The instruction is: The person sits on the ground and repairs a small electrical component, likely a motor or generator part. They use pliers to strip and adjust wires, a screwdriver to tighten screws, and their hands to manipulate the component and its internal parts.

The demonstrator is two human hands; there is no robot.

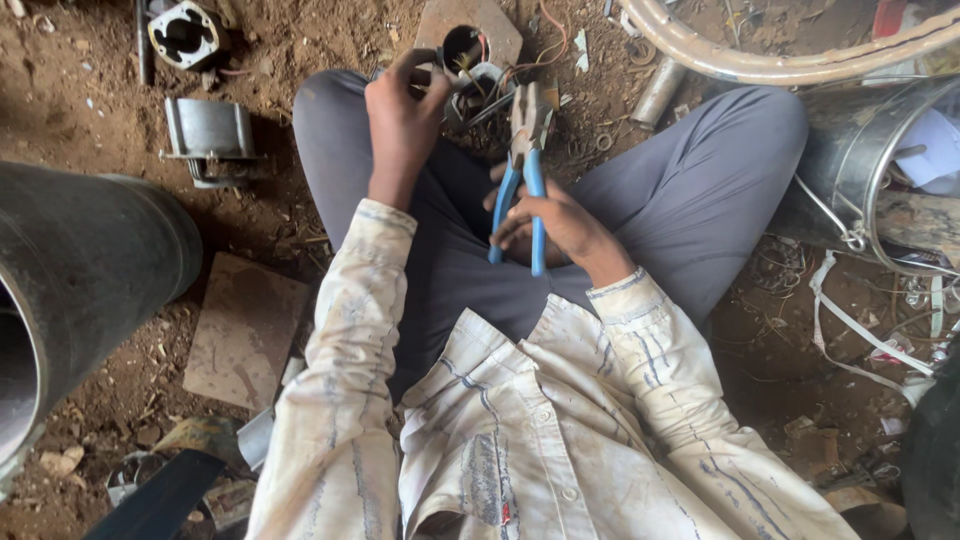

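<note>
Between the knees, the right hand [560, 225] is wrapped tight around blue-handled pliers [524, 170], while the left hand [402, 115] clutches a wired motor part [470, 75] over the dirt floor [90, 120].

Single view only, taken from camera worn on head. Scene is looked down on steeply, almost straight along wearer's own chest, stained pale striped shirt [540, 440] filling lower frame. Lap in grey trousers [700, 190] is seen close, at arm's length, frame centre. Brown dirt ground [90, 90] is seen at top and sides. Large dark metal pipe [80, 260] is cut off by left edge. No second view shared.
</note>
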